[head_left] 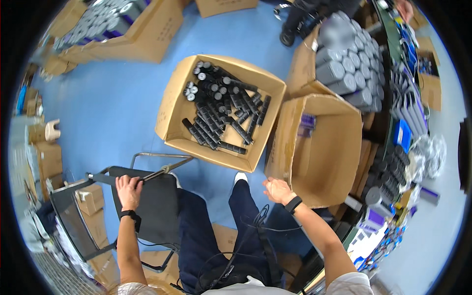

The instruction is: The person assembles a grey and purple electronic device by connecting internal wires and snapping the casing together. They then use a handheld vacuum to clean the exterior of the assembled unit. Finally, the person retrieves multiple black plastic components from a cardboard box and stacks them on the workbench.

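My left hand (129,192) is closed around the armrest (105,179) of a black chair (150,209) on my left. At the near left corner of a tall cardboard box (322,200), my right hand (278,190) has its fingers curled against the cardboard; the fingertips are partly hidden. Inside this box a few purple-and-grey pieces (307,125) show by the left wall. Beside it on the floor stands another open carton (169,115), holding many black cylindrical parts (211,115), some with pale round ends.
Behind the tall box, a carton (301,66) is heaped with grey cylinders (351,64). A similar full carton (147,39) stands far left. Along the right runs a cluttered workbench (388,34), with another person's hand (404,10) at its far end. Black cables (263,221) hang before me.
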Demonstrator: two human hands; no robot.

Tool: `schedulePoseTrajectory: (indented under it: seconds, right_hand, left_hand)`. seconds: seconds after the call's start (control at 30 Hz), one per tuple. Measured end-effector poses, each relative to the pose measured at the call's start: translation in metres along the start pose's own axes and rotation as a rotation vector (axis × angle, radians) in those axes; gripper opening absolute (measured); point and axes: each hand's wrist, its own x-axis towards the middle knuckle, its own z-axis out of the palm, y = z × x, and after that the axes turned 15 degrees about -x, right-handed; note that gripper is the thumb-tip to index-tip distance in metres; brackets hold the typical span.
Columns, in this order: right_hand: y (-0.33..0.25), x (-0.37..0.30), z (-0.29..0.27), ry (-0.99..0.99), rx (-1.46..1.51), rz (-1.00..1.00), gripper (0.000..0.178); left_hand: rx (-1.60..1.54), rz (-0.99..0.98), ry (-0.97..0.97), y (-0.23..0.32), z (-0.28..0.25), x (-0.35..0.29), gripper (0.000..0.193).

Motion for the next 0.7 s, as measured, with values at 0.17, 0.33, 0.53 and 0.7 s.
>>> schedulePoseTrajectory:
  seconds: [0.17,0.33,0.53,0.7]
  right_hand:
    - [-0.009,-0.002,0.044,0.055,0.235,0.225,0.028]
    - [-0.05,0.052,0.106,0.01,0.48,0.328,0.035]
    - [-0.208,0.164,0.076,0.132,0.719,-0.049,0.083]
    - [-0.396,0.23,-0.009,0.277,0.763,-0.484,0.117]
  left_hand:
    - [0.063,-0.142,-0.074,-0.078,-0.041,0.009,0.019]
    - [0.264,0.045,-0.11,-0.145,-0.056,0.019,0.037]
    - [-0.209,0.036,-0.338,-0.143,-0.071,0.041,0.049]
    - [-0.19,0.016,-0.46,-0.28,-0.085,0.041,0.049]
